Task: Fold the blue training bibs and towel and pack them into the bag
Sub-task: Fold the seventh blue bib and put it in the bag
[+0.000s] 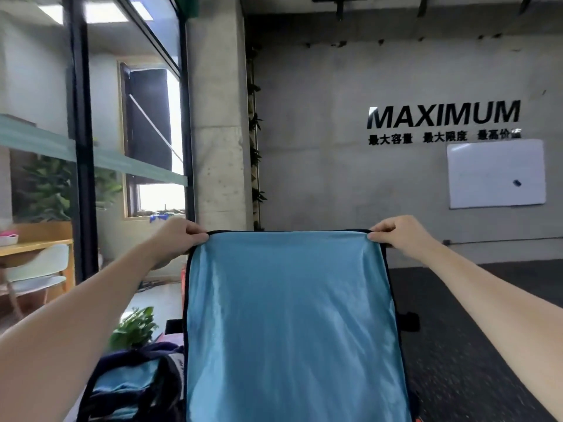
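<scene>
Against a concrete wall [304, 117], the left hand [179, 236] and right hand [399, 233] each pinch a top corner of the blue bib [289, 315], hanging limp, light, probably slippery: grip corners firmly.

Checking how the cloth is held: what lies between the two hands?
In the head view, only the blue bib's dark-trimmed top edge, pulled taut from the left hand to the right hand, each pinching a top corner; nothing else lies between them.
</scene>
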`<action>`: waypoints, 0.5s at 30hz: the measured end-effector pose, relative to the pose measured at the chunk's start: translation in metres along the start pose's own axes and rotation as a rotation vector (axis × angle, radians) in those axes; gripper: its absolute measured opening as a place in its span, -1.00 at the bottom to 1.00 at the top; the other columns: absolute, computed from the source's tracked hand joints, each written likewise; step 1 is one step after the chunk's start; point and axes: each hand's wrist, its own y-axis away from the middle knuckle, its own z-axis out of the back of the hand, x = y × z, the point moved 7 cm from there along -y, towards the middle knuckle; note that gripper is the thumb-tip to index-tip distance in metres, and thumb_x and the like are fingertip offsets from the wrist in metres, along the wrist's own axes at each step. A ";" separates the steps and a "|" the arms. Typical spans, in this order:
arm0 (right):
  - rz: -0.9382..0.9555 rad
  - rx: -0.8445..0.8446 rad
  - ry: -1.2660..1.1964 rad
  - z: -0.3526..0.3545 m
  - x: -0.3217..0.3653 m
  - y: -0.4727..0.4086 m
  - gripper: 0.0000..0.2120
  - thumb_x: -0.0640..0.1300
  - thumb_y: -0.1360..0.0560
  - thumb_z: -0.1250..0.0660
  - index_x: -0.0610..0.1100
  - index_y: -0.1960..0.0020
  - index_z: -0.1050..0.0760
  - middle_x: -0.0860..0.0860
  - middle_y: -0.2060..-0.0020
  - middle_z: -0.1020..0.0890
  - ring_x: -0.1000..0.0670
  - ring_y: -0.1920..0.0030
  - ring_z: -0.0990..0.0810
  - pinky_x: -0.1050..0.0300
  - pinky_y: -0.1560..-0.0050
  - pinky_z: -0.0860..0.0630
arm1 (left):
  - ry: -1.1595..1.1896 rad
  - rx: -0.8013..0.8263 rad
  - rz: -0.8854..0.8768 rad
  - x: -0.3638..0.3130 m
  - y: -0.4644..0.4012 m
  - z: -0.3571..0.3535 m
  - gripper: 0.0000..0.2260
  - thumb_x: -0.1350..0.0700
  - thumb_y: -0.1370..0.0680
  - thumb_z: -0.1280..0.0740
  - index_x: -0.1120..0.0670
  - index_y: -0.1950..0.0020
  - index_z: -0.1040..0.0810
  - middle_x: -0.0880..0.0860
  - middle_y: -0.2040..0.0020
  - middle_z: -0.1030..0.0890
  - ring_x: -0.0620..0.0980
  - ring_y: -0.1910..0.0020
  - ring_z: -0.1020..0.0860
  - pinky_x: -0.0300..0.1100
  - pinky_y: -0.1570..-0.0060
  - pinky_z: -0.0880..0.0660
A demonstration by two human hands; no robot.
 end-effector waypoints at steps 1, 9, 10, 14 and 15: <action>-0.013 0.009 -0.002 -0.012 -0.013 -0.003 -0.91 -0.16 -0.46 -0.54 -0.12 0.04 -0.71 0.02 0.14 -0.73 0.03 0.06 -0.68 0.23 0.07 -0.52 | -0.030 -0.007 -0.002 0.013 -0.004 -0.011 -0.90 0.20 -0.57 -0.41 0.16 0.09 -0.71 0.21 0.07 -0.69 0.05 0.14 -0.58 0.10 -0.08 -0.58; -0.128 0.177 0.161 -0.122 -0.139 -0.006 -0.82 -0.18 -0.40 -0.56 0.01 0.10 -0.62 0.08 0.18 -0.70 0.08 0.07 -0.66 0.15 0.03 -0.49 | -0.163 0.102 0.047 0.126 -0.010 -0.133 -0.78 0.31 -0.52 -0.40 -0.04 0.09 -0.61 -0.02 0.20 -0.65 -0.05 0.19 -0.60 -0.31 0.23 -0.43; -0.141 0.217 0.193 -0.136 -0.155 -0.005 -0.81 -0.18 -0.40 -0.55 0.03 0.06 -0.62 0.07 0.14 -0.70 0.08 0.05 -0.66 0.14 0.01 -0.51 | -0.185 0.137 0.056 0.140 -0.009 -0.148 -0.78 0.31 -0.51 -0.41 -0.03 0.06 -0.61 -0.01 0.21 -0.64 -0.09 0.22 -0.57 -0.37 0.29 -0.38; -0.224 0.384 0.356 -0.185 -0.213 -0.008 -0.80 -0.28 -0.42 -0.46 0.01 0.06 -0.65 0.03 0.19 -0.71 0.15 0.31 -0.62 0.25 0.22 -0.52 | -0.314 0.293 0.070 0.192 -0.015 -0.203 -0.76 0.27 -0.45 -0.42 -0.04 -0.01 -0.67 -0.04 0.13 -0.64 -0.12 0.15 -0.56 -0.35 0.20 -0.39; -0.269 0.426 0.373 -0.197 -0.226 -0.009 -0.79 -0.32 -0.42 -0.41 -0.04 0.06 -0.65 0.00 0.28 -0.71 0.13 0.43 -0.60 0.23 0.34 -0.52 | -0.362 0.334 0.065 0.201 -0.019 -0.216 -0.76 0.27 -0.44 -0.40 -0.03 0.00 -0.68 -0.06 0.15 -0.63 -0.14 0.16 -0.54 -0.34 0.20 -0.37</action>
